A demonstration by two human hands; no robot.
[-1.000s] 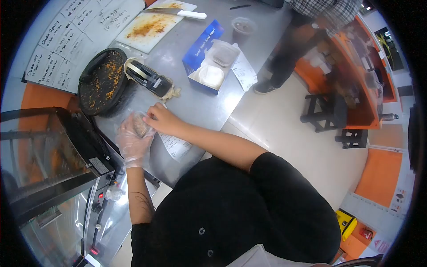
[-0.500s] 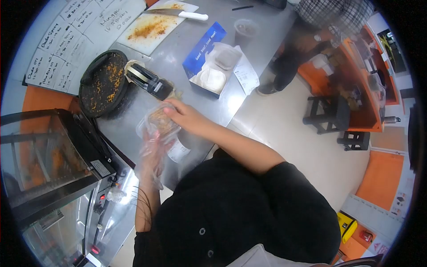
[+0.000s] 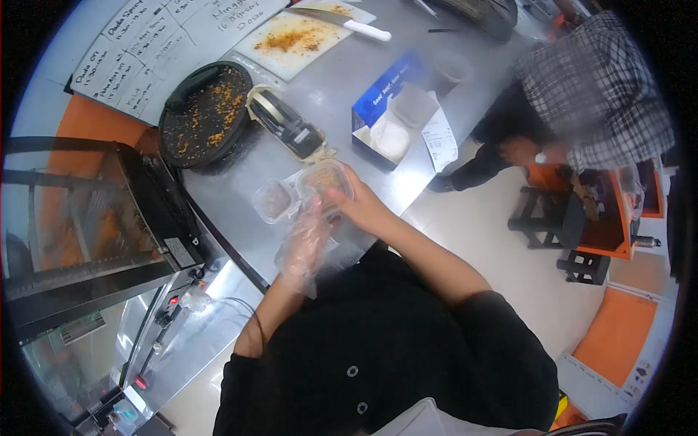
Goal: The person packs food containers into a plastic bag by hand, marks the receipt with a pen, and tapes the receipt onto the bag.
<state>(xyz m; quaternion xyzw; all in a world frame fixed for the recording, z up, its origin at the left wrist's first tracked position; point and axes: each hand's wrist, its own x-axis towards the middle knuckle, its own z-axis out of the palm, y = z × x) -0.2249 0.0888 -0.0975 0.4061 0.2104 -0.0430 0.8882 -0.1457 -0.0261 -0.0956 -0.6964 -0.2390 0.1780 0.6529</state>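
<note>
My left hand (image 3: 305, 240), in a clear plastic glove, is closed at the near side of a clear plastic container (image 3: 324, 182) with brownish food inside. The bare right hand (image 3: 358, 202) grips the same container by its right side, thumb over its rim. Left of it, a smaller clear container (image 3: 275, 200) touches or adjoins it; whether a hand holds that one is unclear. Beyond my hands lies a black tape dispenser (image 3: 291, 127). A blue and white box (image 3: 378, 145) holds a round white item (image 3: 390, 139) and a clear tub, with a receipt (image 3: 440, 142) at its side.
A round black tray (image 3: 207, 116) with orange crumbs stands at the left, before a whiteboard (image 3: 153, 54). Behind lie a stained cutting board (image 3: 298, 43) and a knife (image 3: 367, 30). A glass cabinet (image 3: 87, 218) is at left. Another person (image 3: 596, 87) stands across the table's right edge.
Both hands have moved right with the food container, which was lifted from near the black tray. The smaller container has come into view. The other person leans further into view, and the whole view has shifted.
</note>
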